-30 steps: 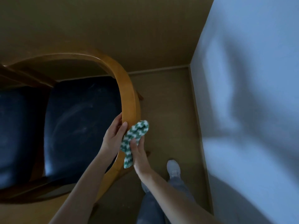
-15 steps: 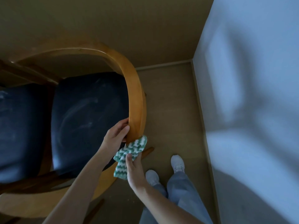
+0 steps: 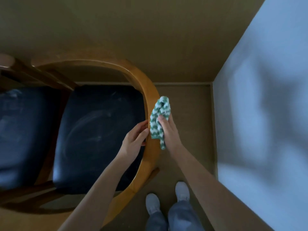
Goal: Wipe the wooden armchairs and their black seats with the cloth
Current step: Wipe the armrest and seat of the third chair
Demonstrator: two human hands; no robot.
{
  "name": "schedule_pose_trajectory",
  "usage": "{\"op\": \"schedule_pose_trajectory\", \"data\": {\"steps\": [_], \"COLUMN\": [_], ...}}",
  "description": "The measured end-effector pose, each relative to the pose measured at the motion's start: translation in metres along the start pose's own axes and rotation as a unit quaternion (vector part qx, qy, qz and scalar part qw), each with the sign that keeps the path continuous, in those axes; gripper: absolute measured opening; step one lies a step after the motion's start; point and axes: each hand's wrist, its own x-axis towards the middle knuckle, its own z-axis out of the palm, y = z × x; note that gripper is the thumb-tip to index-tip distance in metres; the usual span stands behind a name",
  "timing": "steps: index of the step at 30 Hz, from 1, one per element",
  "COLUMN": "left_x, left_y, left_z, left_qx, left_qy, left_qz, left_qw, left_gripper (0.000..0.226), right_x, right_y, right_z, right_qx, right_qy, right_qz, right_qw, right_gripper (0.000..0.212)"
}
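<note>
A wooden armchair (image 3: 150, 90) with a curved arm rail stands below me, its black seat (image 3: 98, 135) streaked with pale marks. My left hand (image 3: 135, 140) grips the inner side of the rail at mid-length. My right hand (image 3: 168, 132) holds a green-and-white zigzag cloth (image 3: 159, 117) against the outer side of the same rail, thumb over the fabric. A second black seat (image 3: 20, 134) of a neighbouring armchair lies at the left edge.
A white wall (image 3: 263, 114) closes the right side, a tan wall (image 3: 133, 30) the far side. A narrow strip of tan floor (image 3: 186, 114) runs between chair and white wall. My feet in light shoes (image 3: 166, 199) stand there.
My right hand has carried the cloth up along the outer rail, from below my left hand to above it. The view has shifted so the chair sits lower in frame.
</note>
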Motion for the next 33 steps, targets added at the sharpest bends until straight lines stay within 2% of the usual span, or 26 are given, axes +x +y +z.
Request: {"op": "schedule_pose_trajectory", "data": {"steps": [6,10,15,19,22,30,33], "left_x": [0.023,0.034,0.042,0.046,0.048,0.062,0.076], "left_y": [0.010,0.013,0.016,0.016,0.015,0.013,0.019], "left_z": [0.002,0.001,0.001,0.000,-0.001,-0.005,-0.012], "left_qx": [-0.028,-0.035,-0.043,-0.049,-0.041,-0.041,-0.034], "left_qy": [0.014,0.013,0.012,0.010,0.006,0.001,-0.002], "left_qz": [0.017,0.010,-0.009,-0.013,-0.013,-0.044,-0.052], "left_qw": [0.999,0.999,0.999,0.999,0.999,0.998,0.998], "left_gripper": [0.036,0.051,0.059,0.063,0.067,0.074,0.066], "right_x": [0.081,0.128,0.183,0.204,0.208,0.192,0.185], "right_y": [-0.055,-0.078,-0.084,-0.084,-0.083,-0.087,-0.089], "right_z": [-0.008,0.003,0.029,0.048,0.051,0.037,0.033], "right_qx": [-0.099,-0.212,-0.356,-0.436,-0.461,-0.440,-0.434], "right_qy": [-0.107,-0.122,-0.123,-0.113,-0.118,-0.136,-0.131], "right_qz": [0.081,0.142,0.145,0.110,0.091,0.108,0.131], "right_qw": [0.986,0.959,0.915,0.886,0.875,0.881,0.882], "right_gripper": [0.039,0.037,0.037,0.044,0.045,0.048,0.048]}}
